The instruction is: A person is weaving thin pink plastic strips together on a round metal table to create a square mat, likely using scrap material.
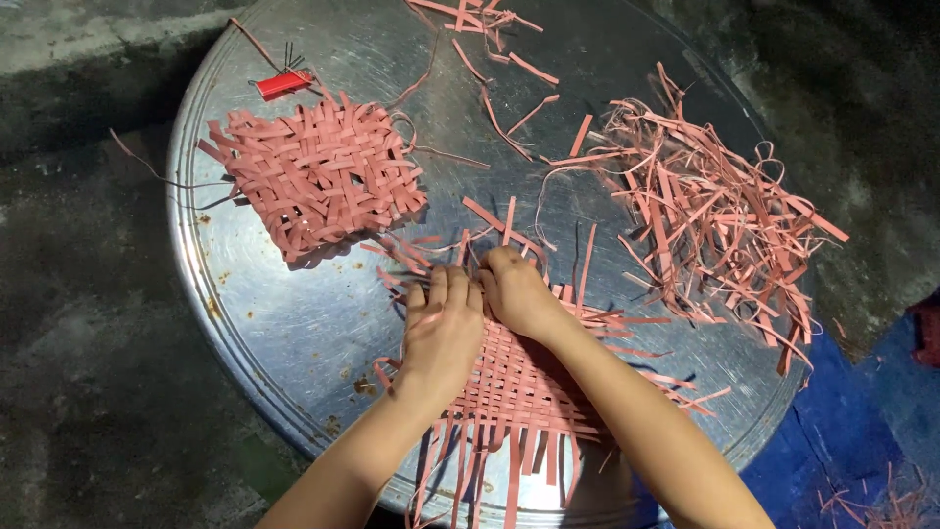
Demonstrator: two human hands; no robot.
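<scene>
A half-woven mat of pink strips (524, 392) lies on the near part of a round metal tray (294, 323). My left hand (443, 328) rests flat on the mat's far left part, fingers pressing down on the strips. Beside it, my right hand (517, 292) is curled over the mat's far edge, fingertips pinching at the loose strip ends there. The two hands touch each other. Loose ends stick out of the mat on every side.
A finished woven pink mat (318, 171) lies at the tray's far left, with a small red tool (284, 82) beyond it. A loose heap of pink strips (710, 216) fills the right side. Scraps (485, 24) lie at the far edge. Blue sheet (862, 431) at lower right.
</scene>
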